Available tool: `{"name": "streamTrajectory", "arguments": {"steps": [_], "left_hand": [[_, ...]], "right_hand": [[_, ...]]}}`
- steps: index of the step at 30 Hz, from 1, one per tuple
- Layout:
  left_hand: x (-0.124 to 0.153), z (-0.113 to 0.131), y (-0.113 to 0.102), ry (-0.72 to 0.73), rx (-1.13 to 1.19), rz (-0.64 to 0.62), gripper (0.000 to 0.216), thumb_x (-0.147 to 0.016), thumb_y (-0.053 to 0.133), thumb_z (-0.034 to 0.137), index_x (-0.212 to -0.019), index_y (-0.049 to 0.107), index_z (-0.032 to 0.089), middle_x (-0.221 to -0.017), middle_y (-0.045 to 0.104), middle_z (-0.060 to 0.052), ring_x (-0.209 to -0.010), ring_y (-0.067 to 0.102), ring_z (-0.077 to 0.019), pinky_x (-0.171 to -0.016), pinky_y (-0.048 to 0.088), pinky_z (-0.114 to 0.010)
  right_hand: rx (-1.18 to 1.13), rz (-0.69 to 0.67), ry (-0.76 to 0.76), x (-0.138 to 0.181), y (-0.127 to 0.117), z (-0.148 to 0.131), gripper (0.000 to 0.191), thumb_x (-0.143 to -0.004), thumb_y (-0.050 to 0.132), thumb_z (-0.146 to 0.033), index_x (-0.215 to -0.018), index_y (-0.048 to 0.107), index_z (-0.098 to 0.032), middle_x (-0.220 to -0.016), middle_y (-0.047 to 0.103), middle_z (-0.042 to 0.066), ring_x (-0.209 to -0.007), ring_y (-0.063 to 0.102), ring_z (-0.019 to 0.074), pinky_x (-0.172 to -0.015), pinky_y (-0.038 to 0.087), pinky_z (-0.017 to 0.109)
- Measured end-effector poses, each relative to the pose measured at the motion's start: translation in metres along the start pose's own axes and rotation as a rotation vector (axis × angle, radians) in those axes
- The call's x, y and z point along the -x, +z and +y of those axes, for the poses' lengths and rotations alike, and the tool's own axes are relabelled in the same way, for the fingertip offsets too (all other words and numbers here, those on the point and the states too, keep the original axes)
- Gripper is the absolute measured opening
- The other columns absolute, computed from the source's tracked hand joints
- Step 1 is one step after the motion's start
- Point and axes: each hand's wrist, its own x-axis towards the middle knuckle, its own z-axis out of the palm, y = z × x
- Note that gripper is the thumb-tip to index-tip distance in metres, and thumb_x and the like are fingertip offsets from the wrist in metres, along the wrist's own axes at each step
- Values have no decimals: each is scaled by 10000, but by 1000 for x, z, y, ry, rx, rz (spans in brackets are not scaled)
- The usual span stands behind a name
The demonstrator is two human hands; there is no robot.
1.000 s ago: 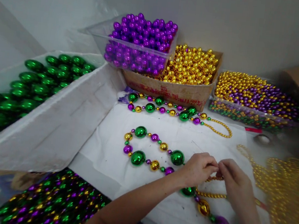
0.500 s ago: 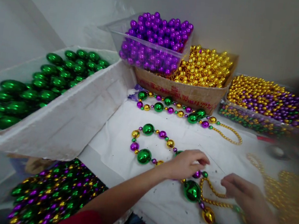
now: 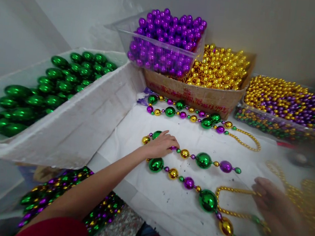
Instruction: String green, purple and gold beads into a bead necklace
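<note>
A strand of large green, gold and purple beads (image 3: 203, 160) lies in a bend on the white sheet. My left hand (image 3: 160, 145) rests over its far row near the left bend, fingers closed around a purple bead they partly cover. The strand's near row runs down right past a big green bead (image 3: 207, 200). Beside that bead, a chain of small gold beads (image 3: 234, 190) makes a loop. My right hand (image 3: 274, 211), blurred, pinches the chain's right end. Another bead necklace (image 3: 183, 115) with a gold chain loop lies behind.
At left stands a white foam box (image 3: 68, 123) of green beads. A clear tub (image 3: 157, 44) of purple beads sits behind, next to a cardboard box (image 3: 188, 95) of gold beads. Mixed small beads fill a tray (image 3: 276, 126). Gold chains (image 3: 310, 199) lie right; finished-looking strands (image 3: 60, 194) hang lower left.
My left hand has moved left along the strand to the purple bead near its bend. The far row now lies straighter. My right hand has shifted slightly right, now with the gold chain.
</note>
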Motion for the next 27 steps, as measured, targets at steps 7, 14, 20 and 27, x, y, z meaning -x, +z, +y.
{"name": "streamTrajectory", "arguments": {"steps": [7, 14, 20, 27], "left_hand": [[1, 10, 5, -31, -20, 22, 163, -807, 606, 228, -965, 649, 234, -1087, 612, -19, -1074, 538, -192, -1125, 118, -483], [-1, 17, 5, -61, -31, 34, 261, -792, 652, 378, -991, 629, 211, -1134, 600, -42, -1093, 524, -226, -1104, 168, -509], [-31, 83, -7, -39, 193, 203, 185, -896, 507, 284, -1023, 603, 189, -1063, 629, -60, -1031, 535, -207, -923, 419, -380], [-86, 175, 27, 184, 513, 149, 233, -832, 591, 221, -1060, 613, 180, -1092, 665, -56, -1029, 562, -191, -945, 402, -348]], "right_hand": [[46, -29, -23, 6, 6, 3, 202, -659, 729, -406, -697, 649, -225, -546, 520, 4, -420, 392, 107, -319, 254, 234], [-32, -12, 12, 16, 16, 0, 257, -596, 797, -380, -678, 652, -185, -529, 487, -36, -409, 310, 45, -358, 175, 183], [-37, -10, -52, 21, 26, -8, 306, -581, 798, -400, -667, 636, -155, -521, 495, -36, -387, 267, 31, -363, 152, 185], [15, 7, -138, 26, 24, -8, 324, -624, 754, -461, -680, 627, -168, -429, 313, -91, -377, 230, 49, -369, 158, 205]]}}
